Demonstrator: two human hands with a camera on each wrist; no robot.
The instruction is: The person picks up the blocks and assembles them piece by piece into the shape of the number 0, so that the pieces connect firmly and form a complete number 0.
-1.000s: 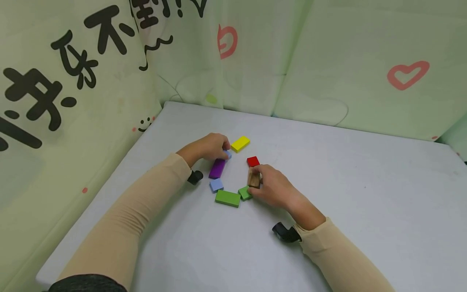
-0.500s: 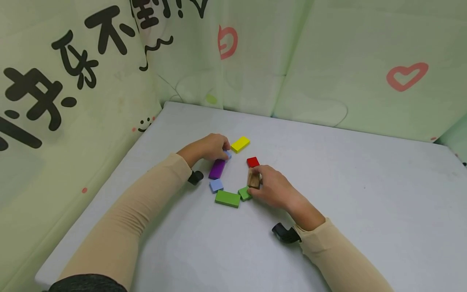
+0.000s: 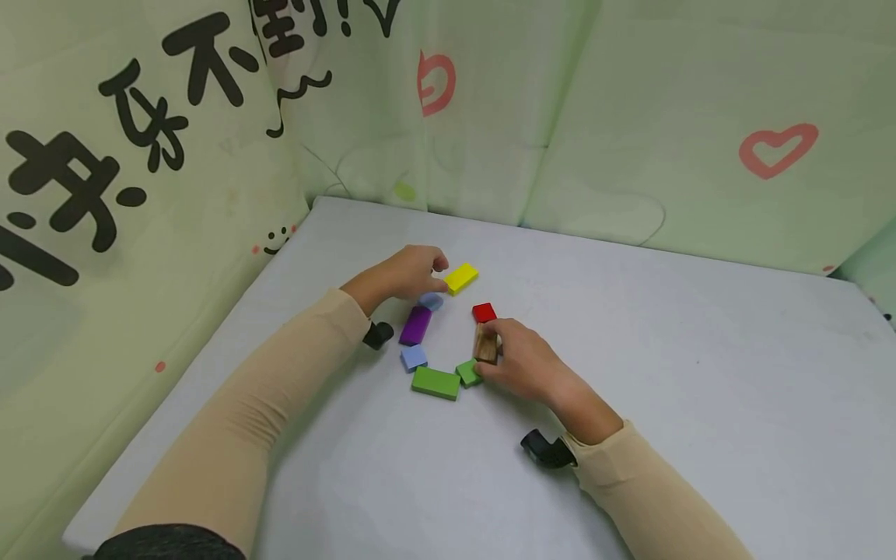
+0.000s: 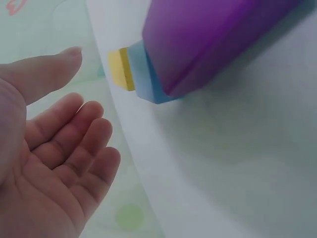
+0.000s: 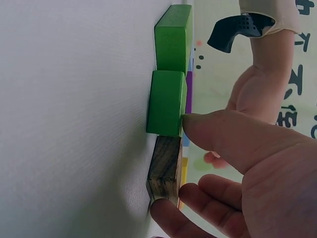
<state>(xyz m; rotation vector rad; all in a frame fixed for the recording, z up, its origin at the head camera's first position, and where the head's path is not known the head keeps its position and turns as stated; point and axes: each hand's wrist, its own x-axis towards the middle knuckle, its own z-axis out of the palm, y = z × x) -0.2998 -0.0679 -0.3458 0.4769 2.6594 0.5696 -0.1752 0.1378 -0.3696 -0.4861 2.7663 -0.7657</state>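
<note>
My left hand (image 3: 408, 272) hovers beside a yellow block (image 3: 462, 278) and over a light-blue block (image 3: 430, 302). In the left wrist view its fingers are loosely bent, with nothing between them and the thumb. A purple block (image 3: 416, 325) meets the light-blue one. My right hand (image 3: 523, 362) spans a wood-grain block (image 5: 166, 163): the fingertips are at its far end, the thumb tip at the edge of the small green block (image 5: 166, 101) adjoining it. Part of the wood-grain block is hidden by the fingers in the head view. A red block (image 3: 484, 313) lies just beyond it.
A long green block (image 3: 435, 383) and a second light-blue block (image 3: 414, 358) continue the curved row at the near side. The blocks lie on a white table (image 3: 630, 327), backed by a pale-green printed curtain (image 3: 630, 117).
My left hand has let go of the far light-blue block, its fingers spreading as it moves slightly up and toward the yellow block. My right hand has stayed in place.
</note>
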